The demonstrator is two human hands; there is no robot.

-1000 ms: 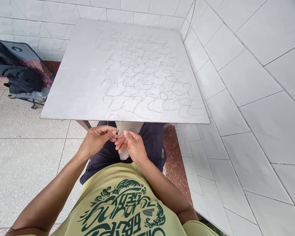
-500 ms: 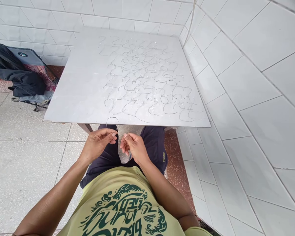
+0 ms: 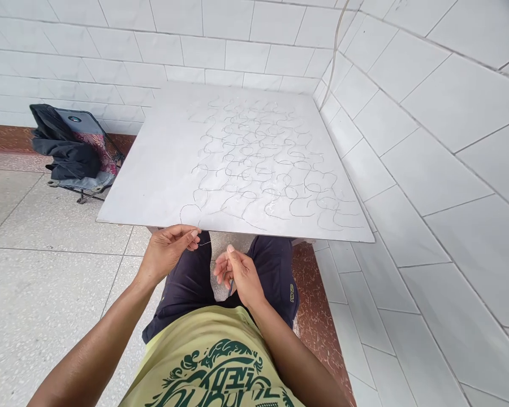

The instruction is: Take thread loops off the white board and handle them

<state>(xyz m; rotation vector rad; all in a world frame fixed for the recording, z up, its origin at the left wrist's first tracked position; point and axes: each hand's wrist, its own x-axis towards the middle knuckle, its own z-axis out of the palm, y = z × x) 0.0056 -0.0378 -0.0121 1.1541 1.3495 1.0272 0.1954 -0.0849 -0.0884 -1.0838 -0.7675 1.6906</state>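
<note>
A white board (image 3: 152,186) lies flat in front of me, covered with a dense tangle of thin, wavy, translucent thread (image 3: 267,169). My left hand (image 3: 167,252) pinches a fine strand (image 3: 204,244) between thumb and fingertips, just below the board's near edge. That strand rises to a small loop (image 3: 190,213) lying at the board's near corner area. My right hand (image 3: 241,275) is curled over my lap, apart from the left, with a small bluish object (image 3: 230,288) showing below its fingers. Most of that object is hidden by the hand.
A folding chair (image 3: 74,148) with a dark jacket and patterned cloth stands at the left by the wall. White tiled walls rise behind and to the right of the board. A thin cable (image 3: 335,51) runs down the right wall. Speckled tile floor lies below.
My right hand has moved away from the left, down and to the right, and the fine strand no longer spans both hands. The board sits lower in the view as my head has tilted.
</note>
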